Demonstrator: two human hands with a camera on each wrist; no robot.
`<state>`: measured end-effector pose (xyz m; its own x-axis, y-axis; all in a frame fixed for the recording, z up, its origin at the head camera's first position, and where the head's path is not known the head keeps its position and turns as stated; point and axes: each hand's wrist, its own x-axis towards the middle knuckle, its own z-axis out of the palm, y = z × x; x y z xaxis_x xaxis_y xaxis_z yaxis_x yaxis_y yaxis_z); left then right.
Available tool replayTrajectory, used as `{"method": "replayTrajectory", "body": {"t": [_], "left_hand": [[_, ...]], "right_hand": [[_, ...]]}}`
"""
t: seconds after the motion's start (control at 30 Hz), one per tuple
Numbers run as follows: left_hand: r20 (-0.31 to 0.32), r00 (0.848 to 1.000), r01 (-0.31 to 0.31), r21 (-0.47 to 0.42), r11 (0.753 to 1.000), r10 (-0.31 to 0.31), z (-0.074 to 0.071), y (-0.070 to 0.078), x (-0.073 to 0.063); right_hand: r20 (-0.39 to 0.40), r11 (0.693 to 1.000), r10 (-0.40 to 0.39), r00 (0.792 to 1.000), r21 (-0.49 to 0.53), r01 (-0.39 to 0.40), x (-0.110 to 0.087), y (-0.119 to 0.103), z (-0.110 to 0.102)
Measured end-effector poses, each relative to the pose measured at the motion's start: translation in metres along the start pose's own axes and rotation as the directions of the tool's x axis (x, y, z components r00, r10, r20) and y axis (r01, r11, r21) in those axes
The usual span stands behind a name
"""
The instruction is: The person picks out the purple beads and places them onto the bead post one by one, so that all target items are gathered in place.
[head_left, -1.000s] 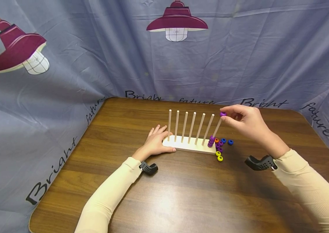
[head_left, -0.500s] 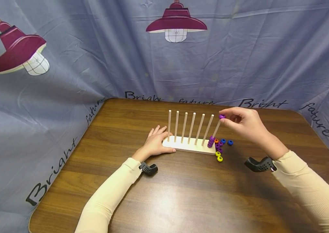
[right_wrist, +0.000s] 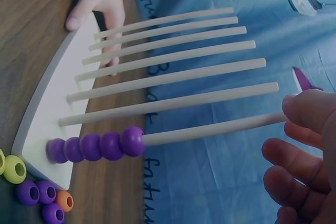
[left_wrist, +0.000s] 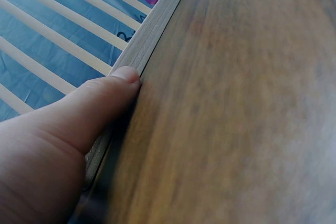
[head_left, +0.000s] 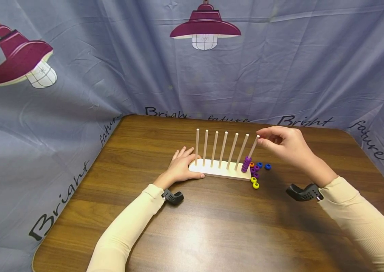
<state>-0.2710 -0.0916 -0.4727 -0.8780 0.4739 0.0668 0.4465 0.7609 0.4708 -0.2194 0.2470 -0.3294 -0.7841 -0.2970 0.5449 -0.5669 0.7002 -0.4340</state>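
Note:
A pale wooden peg stand point(head_left: 216, 172) with a row of upright rods rests on the table. My left hand point(head_left: 180, 167) grips its left end, thumb point(left_wrist: 125, 77) along the front edge and fingers spread behind. Several purple beads point(right_wrist: 90, 146) are stacked at the bottom of the rightmost rod point(right_wrist: 210, 132); the other rods are bare. My right hand point(head_left: 285, 142) is at the top of that rod, its thumb and index finger right at the tip with no bead between them. The other fingers point(right_wrist: 294, 158) are loosely bent.
Loose beads lie beside the stand's right end: purple point(head_left: 256, 175), yellow point(head_left: 255, 185), blue point(head_left: 268, 166) and orange point(head_left: 252, 164). A brown wooden table point(head_left: 185, 226) carries everything. A blue-grey curtain point(head_left: 137, 64) hangs behind it.
The purple bead that my right hand pinched at the rod's top has slid down onto the stack, which is now taller. Both hands stay nearly in place.

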Motion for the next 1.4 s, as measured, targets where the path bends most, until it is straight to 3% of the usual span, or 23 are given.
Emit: {"method": "replayTrajectory", "body": {"t": [1.4], "left_hand": [[-0.009,1.0,-0.004,-0.016,1.0,0.004,-0.001,0.001,-0.002]], "right_hand": [[0.008,1.0,0.012,1.0,0.022,-0.013,-0.012,0.01,0.0]]}}
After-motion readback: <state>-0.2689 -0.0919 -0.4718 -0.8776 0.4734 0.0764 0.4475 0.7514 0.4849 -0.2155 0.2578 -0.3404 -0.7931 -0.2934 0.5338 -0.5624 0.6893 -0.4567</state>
